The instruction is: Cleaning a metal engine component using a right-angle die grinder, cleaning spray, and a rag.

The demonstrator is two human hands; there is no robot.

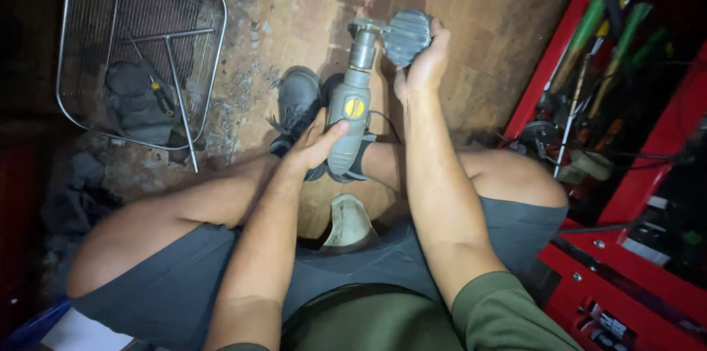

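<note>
Two hands grip tightly: left hand point(313, 146) around a grey grinder body point(349, 126), right hand point(421, 65) clasping its ribbed disc point(406, 36); red toolbox point(626, 248) right of it.

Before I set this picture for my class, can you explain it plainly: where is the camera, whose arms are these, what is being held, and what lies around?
The single picture comes from a camera worn on a person's head, looking down at their own arms and lap; they sit low over a worn wooden floor. The left hand grips the body of a grey power tool with a yellow round badge. The right hand holds a grey ribbed disc-shaped part at the tool's front end. One dark shoe shows beneath the tool. To the left lies a wire fan guard over dark cloth. To the right stands an open red tool chest with screwdrivers that have green handles.
</note>
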